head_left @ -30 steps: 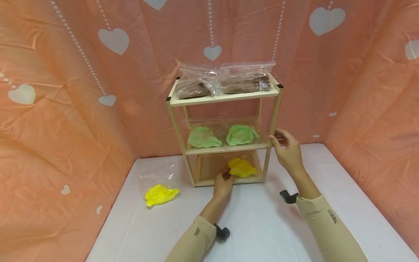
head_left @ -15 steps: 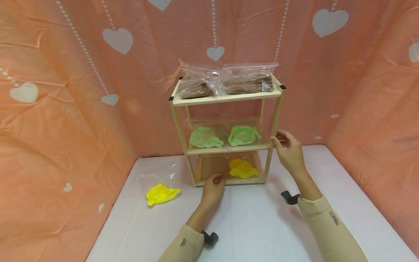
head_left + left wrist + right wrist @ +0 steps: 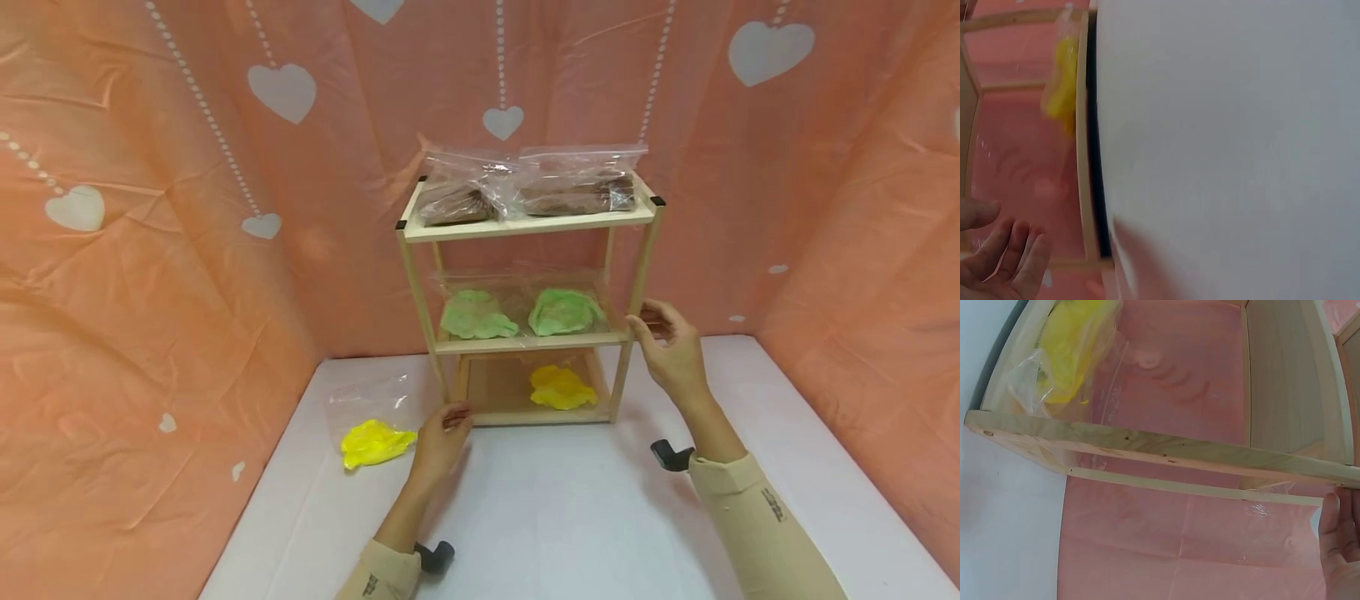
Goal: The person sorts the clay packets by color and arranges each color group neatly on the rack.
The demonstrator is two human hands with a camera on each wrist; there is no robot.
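A small three-tier wooden shelf rack [image 3: 531,342] stands on the white table. My left hand [image 3: 442,437] is by its lower left front corner, fingers loosely bent with nothing between them; the left wrist view shows a gap between thumb and fingertips. At the right front post, my right hand [image 3: 675,354] grips the rack at middle-shelf height. The right wrist view shows only part of those fingers [image 3: 1330,519]. On the bottom shelf, toward the right, lies a clear bag holding a yellow lump [image 3: 562,387]. Another bag with a yellow lump [image 3: 375,442] lies on the table to the left.
Two clear bags with green lumps [image 3: 478,314] lie on the middle shelf. On the top shelf are zip bags with brown contents [image 3: 577,192]. A pink curtain [image 3: 352,275] with white hearts hangs behind and at both sides of the table [image 3: 555,508].
My left hand has left the yellow bag on the bottom shelf and moved left to the rack's left corner. The right hand stays at the post. The head view has shifted slightly.
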